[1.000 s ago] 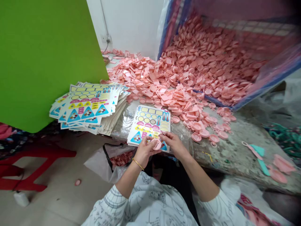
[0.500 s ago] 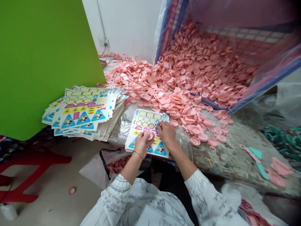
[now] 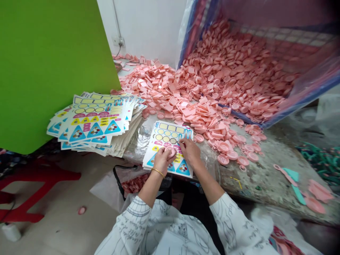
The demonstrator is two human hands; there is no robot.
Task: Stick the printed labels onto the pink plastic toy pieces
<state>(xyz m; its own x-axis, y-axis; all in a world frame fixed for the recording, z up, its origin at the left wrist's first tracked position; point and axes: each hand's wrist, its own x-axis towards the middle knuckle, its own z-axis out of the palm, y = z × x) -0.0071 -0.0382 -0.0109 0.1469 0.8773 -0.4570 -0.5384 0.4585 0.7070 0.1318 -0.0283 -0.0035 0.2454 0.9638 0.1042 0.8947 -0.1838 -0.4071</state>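
My left hand is closed around a round pink plastic piece, its thumb and fingers at the rim. Under both hands lies a small stack of sticker sheets, printed with yellow circles, pink shapes and blue triangles. My right hand touches the top sheet near its right side. Its fingertips are pressed together beside the row of yellow circles, and whatever they pinch is too small to make out.
A larger fanned stack of sticker sheets lies left, beside a green panel. Pink plastic pieces heap across the table and spill from a tipped, plastic-lined crate. A red stool stands on the floor.
My right hand has gone from beside the pink piece up the sheet to the yellow circles' right. My left hand, still holding the piece, has moved slightly left and up.
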